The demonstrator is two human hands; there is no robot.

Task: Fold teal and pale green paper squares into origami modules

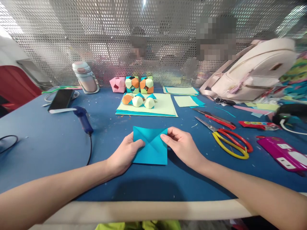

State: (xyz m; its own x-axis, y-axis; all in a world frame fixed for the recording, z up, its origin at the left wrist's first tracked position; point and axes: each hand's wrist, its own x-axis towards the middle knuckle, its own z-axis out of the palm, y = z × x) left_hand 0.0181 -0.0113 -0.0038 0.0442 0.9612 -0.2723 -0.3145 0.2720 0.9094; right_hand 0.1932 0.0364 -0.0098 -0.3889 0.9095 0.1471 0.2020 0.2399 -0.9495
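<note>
A square sheet of blue paper with diagonal creases is held up above the table, close to its front edge. My left hand is closed on the sheet's left side, thumb on top. At the upper right corner, my right hand pinches the paper between thumb and fingers. Behind the sheet, several folded paper pieces in cream, orange and blue lie on a stack of pale and blue paper. Folded paper balls, one of them pink, stand behind that stack.
Scissors with red and yellow handles and a box cutter lie to the right, near a magenta phone case. On the left are a blue corded tool, a phone and a bottle. A backpack leans against the perforated panel.
</note>
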